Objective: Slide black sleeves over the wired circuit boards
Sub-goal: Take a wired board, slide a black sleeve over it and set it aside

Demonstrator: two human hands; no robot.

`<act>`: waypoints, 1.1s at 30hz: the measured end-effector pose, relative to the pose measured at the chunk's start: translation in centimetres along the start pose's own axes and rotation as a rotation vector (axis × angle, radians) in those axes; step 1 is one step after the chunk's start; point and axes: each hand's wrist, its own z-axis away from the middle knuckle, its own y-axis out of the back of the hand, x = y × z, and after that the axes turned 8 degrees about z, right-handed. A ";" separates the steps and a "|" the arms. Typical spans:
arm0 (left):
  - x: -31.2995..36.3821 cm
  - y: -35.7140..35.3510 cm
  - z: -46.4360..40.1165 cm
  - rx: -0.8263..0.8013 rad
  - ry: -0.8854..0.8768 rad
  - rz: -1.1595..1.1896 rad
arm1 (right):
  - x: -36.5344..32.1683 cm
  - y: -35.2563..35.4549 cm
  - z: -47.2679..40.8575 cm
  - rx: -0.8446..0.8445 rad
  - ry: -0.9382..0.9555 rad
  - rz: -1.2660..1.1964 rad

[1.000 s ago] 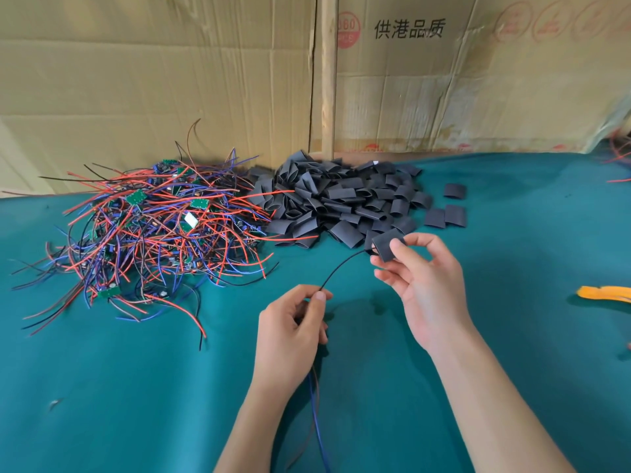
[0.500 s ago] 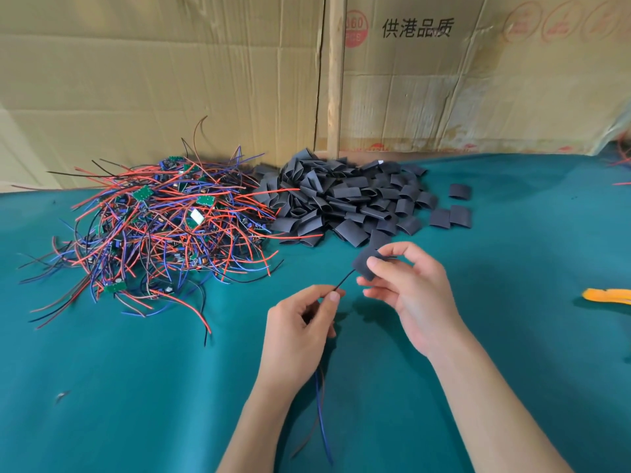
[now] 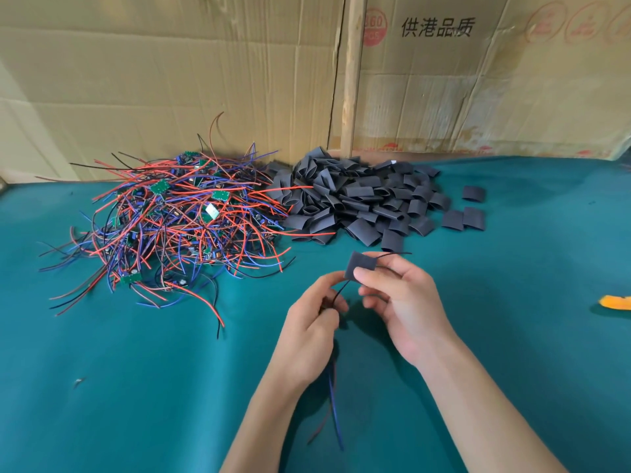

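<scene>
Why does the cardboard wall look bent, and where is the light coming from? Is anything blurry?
Head view: the wide-angle lens bows the cardboard and the table edge. Soft, even light; faint shadows lie under the left hand and right hand, no glare. The sleeve and piles are fairly sharp; the orange object at the right edge is soft.

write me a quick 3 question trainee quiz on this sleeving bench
1. True or false: the black wire already pokes out the far end of the black sleeve.
2. Which hand pinches the sleeve? A) left hand B) right hand
3. Fill in: the pile of wired circuit boards lies to the ___ of the pile of black sleeves.

Key: 1 true; 2 B; 3 left
</scene>
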 end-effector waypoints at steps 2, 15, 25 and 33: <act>0.0 0.2 0.1 -0.012 -0.024 -0.044 | 0.1 0.0 0.0 0.013 0.005 -0.009; -0.8 0.2 -0.2 0.190 0.044 0.267 | 0.1 0.3 -0.1 0.000 0.008 0.012; -0.8 -0.1 -0.3 0.215 -0.018 0.277 | 1.1 -0.7 0.0 0.104 0.157 0.236; -0.9 -0.1 -0.3 0.213 -0.029 0.274 | 0.9 -0.5 -0.1 0.203 0.130 0.231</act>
